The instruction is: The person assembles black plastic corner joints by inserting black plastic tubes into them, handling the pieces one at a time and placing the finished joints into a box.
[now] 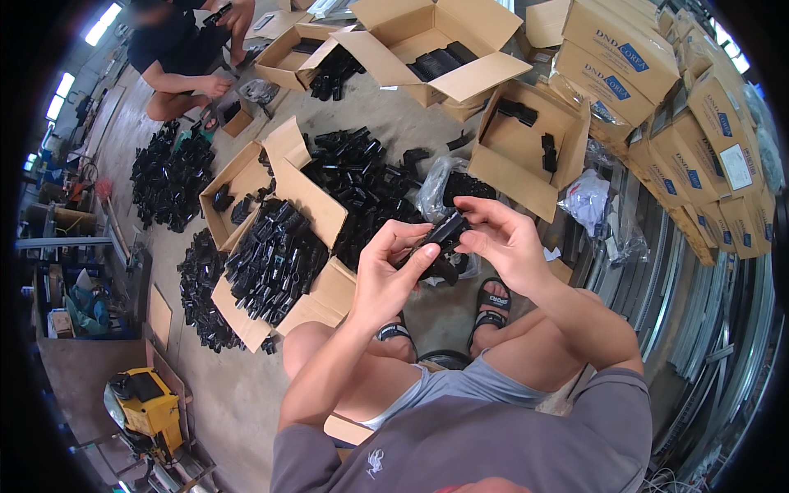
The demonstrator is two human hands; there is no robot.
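I sit on the floor with both hands raised in front of me. My left hand point(390, 271) and my right hand point(501, 238) both grip one small black plastic part point(444, 232) between their fingertips. Just beyond the hands lies a clear plastic bag point(440, 185) holding more black parts. A large heap of the same black parts point(362, 185) covers the floor ahead. To my left an open cardboard box point(316, 209) is filled with neatly packed black parts point(275, 259).
Another person point(185, 49) squats at the far left beside a second pile of black parts point(168, 177). Open cardboard boxes point(526, 140) stand ahead, stacked sealed cartons point(657, 74) at the right over metal rails. A yellow machine point(148, 407) sits at lower left.
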